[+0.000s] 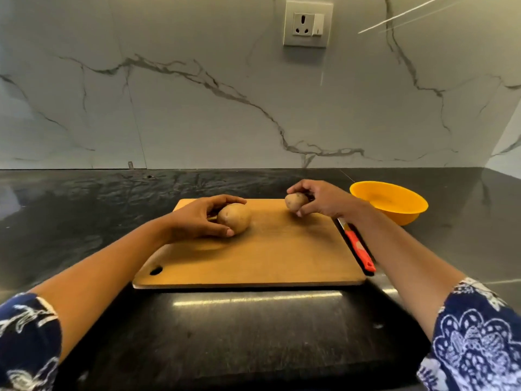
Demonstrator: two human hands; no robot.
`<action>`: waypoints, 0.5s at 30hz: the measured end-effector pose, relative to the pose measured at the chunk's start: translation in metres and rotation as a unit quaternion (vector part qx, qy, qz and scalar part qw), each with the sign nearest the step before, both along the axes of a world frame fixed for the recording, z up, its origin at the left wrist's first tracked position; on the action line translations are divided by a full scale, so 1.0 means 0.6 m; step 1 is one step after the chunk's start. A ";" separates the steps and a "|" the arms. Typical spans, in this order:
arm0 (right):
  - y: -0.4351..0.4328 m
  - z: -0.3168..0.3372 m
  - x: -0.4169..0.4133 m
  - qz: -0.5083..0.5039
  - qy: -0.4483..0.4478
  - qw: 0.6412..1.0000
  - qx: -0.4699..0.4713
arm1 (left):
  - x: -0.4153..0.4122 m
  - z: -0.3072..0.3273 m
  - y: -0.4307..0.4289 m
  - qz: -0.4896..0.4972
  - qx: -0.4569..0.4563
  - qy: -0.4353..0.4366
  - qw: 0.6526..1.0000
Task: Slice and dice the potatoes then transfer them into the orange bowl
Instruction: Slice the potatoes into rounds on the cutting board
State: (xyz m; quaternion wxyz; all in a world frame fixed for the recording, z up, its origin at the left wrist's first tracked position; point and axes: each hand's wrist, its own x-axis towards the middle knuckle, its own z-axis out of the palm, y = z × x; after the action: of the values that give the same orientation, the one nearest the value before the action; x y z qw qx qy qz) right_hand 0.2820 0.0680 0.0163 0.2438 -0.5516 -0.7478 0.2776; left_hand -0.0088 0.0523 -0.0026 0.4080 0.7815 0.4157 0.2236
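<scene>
1. the left hand (197, 218) reached over the far left part of a wooden cutting board (267, 255). its fingers and thumb were curled around a large potato (235, 217), with the thumb on the near side and the fingers over the top.
2. that large potato lay on its side and, as far as could be seen, rested on the wood.
3. the right hand (324, 200) gripped a small potato (296, 201) between its thumb and bent fingers near the board's far right corner. whether this potato touched the board or hung just above it could not be told.
4. both potatoes were whole and unpeeled, well apart from each other, with bare board between them.
5. the orange bowl (392, 204) stood on the dark counter (84, 207) just beyond the board's far right corner, near the right hand but apart from it.
6. a knife (359, 246) with an orange-red handle lay on the counter along the board's right edge, handle toward the person. the right forearm crossed over it and hid most of the blade.
7. the board had a hole at its near left corner and lay close to the counter's front edge.
8. behind the counter rose a pale marble wall (169, 108) with grey veins, and high on it sat a socket (308, 24) with a switch.
9. both upper arms wore dark blue sleeves (476, 340) with a white print.
</scene>
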 end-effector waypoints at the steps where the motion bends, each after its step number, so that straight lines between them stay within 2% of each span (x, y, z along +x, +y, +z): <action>1: 0.010 -0.001 0.010 0.009 -0.012 1.000 -0.012 | -0.001 0.001 0.006 -0.018 -0.007 -0.003 1.000; 5: 0.034 0.001 0.021 0.038 -0.011 0.998 -0.054 | -0.007 -0.002 0.015 -0.034 0.002 0.007 0.999; 9: 0.046 0.002 0.023 0.058 -0.016 0.995 -0.078 | 0.002 -0.008 0.003 0.023 0.022 0.000 0.999; 15: 0.022 -0.007 0.024 0.038 0.035 0.996 -0.073 | 0.010 -0.007 -0.027 0.037 -0.010 -0.063 0.997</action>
State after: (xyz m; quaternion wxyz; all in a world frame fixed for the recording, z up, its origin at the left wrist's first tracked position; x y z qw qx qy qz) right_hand 0.2966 0.0811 0.0118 0.2181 -0.5294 -0.7367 0.3599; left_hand -0.0028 0.0362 -0.0071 0.4331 0.7457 0.4197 0.2833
